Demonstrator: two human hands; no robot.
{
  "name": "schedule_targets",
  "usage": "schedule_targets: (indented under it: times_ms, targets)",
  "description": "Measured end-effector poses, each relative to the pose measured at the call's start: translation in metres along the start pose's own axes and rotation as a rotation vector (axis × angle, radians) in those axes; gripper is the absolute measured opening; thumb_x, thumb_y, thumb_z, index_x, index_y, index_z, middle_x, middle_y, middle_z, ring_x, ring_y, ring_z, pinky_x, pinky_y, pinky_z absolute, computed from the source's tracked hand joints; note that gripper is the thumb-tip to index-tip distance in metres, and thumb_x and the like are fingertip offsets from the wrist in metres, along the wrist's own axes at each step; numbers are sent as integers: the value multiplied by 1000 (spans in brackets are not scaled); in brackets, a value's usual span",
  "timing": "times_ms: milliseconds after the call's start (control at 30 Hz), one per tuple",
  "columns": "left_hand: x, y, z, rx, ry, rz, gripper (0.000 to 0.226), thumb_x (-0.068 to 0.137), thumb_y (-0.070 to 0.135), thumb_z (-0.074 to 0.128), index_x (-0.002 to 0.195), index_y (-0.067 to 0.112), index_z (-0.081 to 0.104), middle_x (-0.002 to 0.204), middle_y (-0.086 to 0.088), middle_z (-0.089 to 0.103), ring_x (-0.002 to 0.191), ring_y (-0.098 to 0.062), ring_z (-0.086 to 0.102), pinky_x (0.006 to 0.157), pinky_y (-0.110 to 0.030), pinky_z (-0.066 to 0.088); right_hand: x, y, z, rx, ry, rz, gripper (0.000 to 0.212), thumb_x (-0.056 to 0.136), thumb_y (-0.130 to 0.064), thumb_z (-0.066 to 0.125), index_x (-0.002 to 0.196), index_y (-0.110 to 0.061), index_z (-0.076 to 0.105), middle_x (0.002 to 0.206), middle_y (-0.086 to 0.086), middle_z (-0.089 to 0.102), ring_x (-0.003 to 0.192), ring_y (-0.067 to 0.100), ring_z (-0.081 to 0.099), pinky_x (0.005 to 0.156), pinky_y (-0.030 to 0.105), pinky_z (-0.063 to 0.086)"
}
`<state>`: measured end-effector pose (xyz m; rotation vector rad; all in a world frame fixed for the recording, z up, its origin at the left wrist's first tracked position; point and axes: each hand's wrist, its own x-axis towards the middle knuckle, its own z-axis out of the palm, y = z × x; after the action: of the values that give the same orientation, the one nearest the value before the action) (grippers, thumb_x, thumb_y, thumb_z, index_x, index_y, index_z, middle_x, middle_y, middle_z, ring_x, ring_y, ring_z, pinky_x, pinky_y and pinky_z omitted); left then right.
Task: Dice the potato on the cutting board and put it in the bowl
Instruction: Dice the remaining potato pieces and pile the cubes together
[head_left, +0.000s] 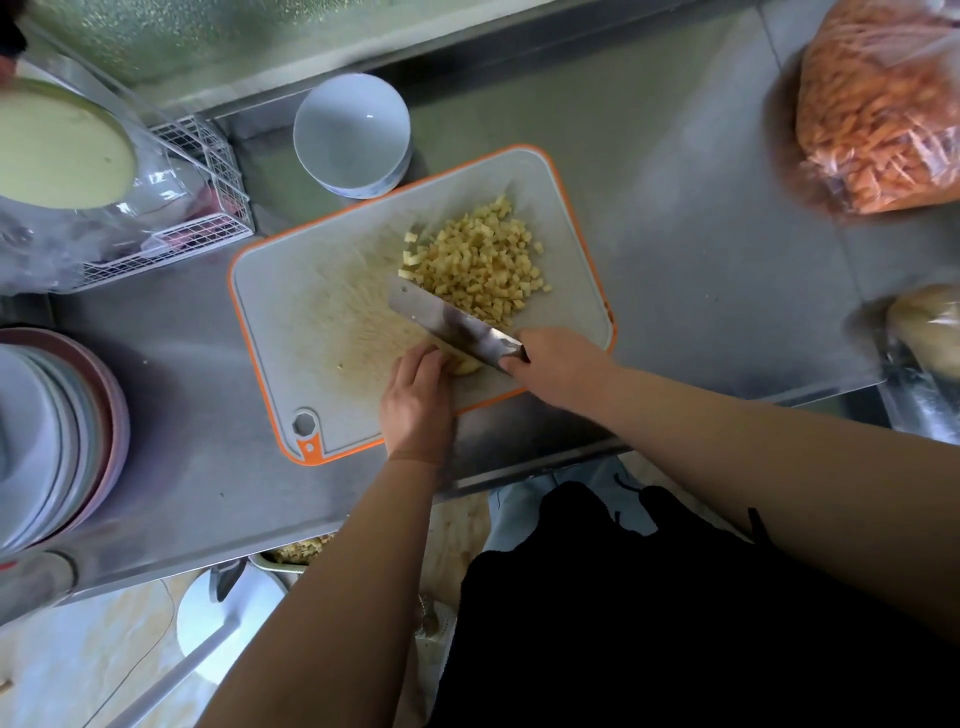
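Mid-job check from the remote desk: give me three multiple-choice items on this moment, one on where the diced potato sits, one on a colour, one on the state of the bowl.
1. Where is the pile of diced potato?
A. In the white bowl
B. On the cutting board, beyond the cleaver
C. On the bare steel counter

2. What colour is the cutting board rim?
A. Orange
B. Blue
C. Black

3. What state is the white bowl in?
A. Full of dice
B. Upside down
C. Upright and empty

Answers:
1 B: the dice lie heaped on the board's far right part, past the cleaver gripped by the right hand.
2 A: an orange band runs round the grey board.
3 C: its bare white inside faces up, while the left hand holds the uncut potato piece.
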<state>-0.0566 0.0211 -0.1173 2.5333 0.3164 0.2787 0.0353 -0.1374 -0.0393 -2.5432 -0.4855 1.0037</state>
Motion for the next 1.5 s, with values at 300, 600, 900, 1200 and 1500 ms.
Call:
schedule_targets:
  times_ms: [300,600,900,1200,1500]
  targets:
    - [3,3,-7,18,-61,-40,24,81,19,53,94,7,69,100,-10,65,87,-28,58,68,-31,42,-26,-10,8,-176,152,-66,25,99,-29,39,104,-10,54,99,12,63,91,33,60,63,32,33]
    - [2,2,-5,-10,-53,-60,25,78,17,53,92,6,71,95,-9,67,87,-23,56,69,-29,41,-13,-14,23,-182,72,-13,20,98,-15,41,110,-8,55,110,13,62,102,32,59,78,37,46]
    - [1,4,-11,-15,-67,-66,9,82,9,64,89,10,71,93,-6,65,86,-24,59,73,-29,45,-1,-4,5,-2,9,17,35,97,-31,45,104,0,59,108,22,62,102,36,57,77,34,40]
    - [1,1,-9,82,-96,-23,22,77,9,54,93,5,68,95,-12,65,83,-31,60,65,-35,47,-23,-13,7,-147,79,-50,27,99,-27,38,105,-8,57,104,13,62,96,32,58,67,32,33]
    - [-1,1,-8,84,-77,-14,28,75,13,48,91,5,69,95,-11,66,87,-24,53,65,-33,45,-13,-23,24,-147,49,-16,24,98,-19,40,110,-7,57,112,14,61,104,33,58,81,38,45]
